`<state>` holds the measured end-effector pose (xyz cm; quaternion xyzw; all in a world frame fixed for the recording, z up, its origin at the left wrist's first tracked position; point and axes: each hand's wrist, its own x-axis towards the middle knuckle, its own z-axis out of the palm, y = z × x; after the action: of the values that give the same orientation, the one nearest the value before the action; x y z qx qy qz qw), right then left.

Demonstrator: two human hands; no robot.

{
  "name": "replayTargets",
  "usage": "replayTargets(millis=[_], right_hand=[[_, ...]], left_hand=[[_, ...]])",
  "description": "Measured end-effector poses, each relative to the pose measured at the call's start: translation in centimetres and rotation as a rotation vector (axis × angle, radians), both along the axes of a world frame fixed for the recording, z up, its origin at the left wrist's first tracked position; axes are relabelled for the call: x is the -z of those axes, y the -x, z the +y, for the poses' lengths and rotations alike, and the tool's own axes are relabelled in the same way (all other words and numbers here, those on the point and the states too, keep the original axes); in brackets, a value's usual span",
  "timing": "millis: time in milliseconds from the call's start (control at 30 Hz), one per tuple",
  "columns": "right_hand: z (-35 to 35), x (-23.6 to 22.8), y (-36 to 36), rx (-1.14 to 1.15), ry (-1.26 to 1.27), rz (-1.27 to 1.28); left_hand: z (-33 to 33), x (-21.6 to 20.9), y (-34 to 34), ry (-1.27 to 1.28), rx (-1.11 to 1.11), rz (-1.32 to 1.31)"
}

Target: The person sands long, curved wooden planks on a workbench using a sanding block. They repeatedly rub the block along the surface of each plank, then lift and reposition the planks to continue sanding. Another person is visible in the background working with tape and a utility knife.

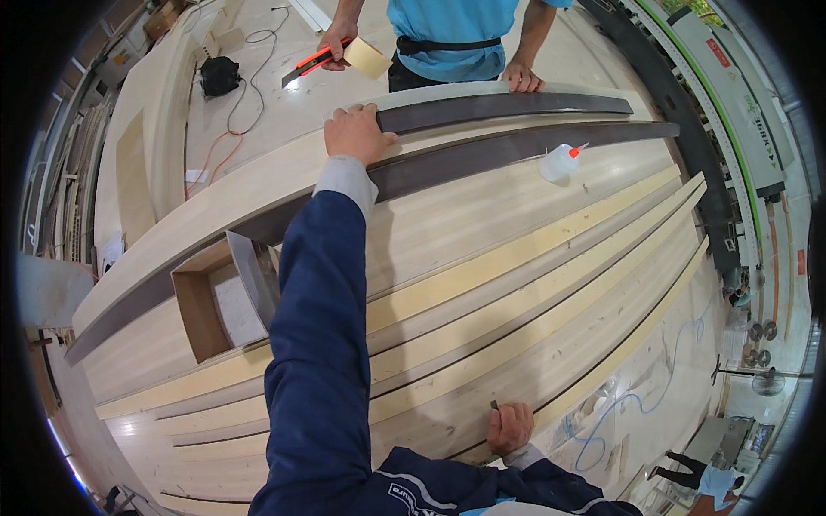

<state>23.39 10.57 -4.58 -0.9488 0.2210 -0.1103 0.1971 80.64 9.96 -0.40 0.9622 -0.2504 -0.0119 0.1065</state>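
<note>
My left hand (357, 135) reaches far forward and grips the top edge of a long pale board (249, 185), with its thumb on the near side beside a dark grey strip (508, 105). A second dark strip (516, 148) runs along nearer to me. My right hand (509, 427) is closed low by my body, over the pale strips. A small dark tip (494, 404) pokes out of its fist; the rest is hidden. An open cardboard box (196, 314) stands left of my left forearm.
Across the board, a co-worker in a blue shirt (452, 39) holds an orange utility knife (317, 60) and a tape roll (367, 58), other hand on the board. A red-tipped squeeze bottle (559, 163) stands among pale wooden strips (533, 249). A long machine (723, 95) lines the right.
</note>
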Motion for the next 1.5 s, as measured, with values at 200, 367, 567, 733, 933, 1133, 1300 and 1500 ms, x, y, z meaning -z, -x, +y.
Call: replayTargets(millis=[200, 367, 567, 733, 933, 1133, 1300, 1500], right_hand=[[0.0, 0.0, 0.0, -0.002, 0.001, -0.002], [0.0, -0.1, -0.2, 0.003, 0.017, -0.017], [0.0, -0.3, -0.2, -0.009, 0.01, 0.006], [0.0, -0.4, -0.3, 0.005, -0.008, 0.006], [0.1, -0.4, -0.2, 0.004, 0.001, -0.003], [0.1, -0.4, -0.1, 0.014, 0.004, 0.023], [0.3, -0.5, 0.0, 0.02, 0.016, 0.014], [0.5, -0.4, 0.2, 0.048, 0.009, 0.001]], left_hand=[[-0.4, -0.2, -1.1, -0.021, 0.064, 0.028], [0.0, -0.2, 0.1, 0.034, 0.073, -0.013], [0.6, 0.4, 3.4, 0.172, 0.036, -0.098], [0.8, 0.8, 3.9, 0.31, 0.042, -0.179], [0.9, 0.8, 3.6, 0.263, 0.052, -0.142], [1.0, 0.5, 3.4, 0.222, 0.071, -0.117], [1.1, -0.1, 1.8, 0.165, 0.091, 0.014], [0.6, -0.6, 0.7, 0.011, 0.072, 0.136]])
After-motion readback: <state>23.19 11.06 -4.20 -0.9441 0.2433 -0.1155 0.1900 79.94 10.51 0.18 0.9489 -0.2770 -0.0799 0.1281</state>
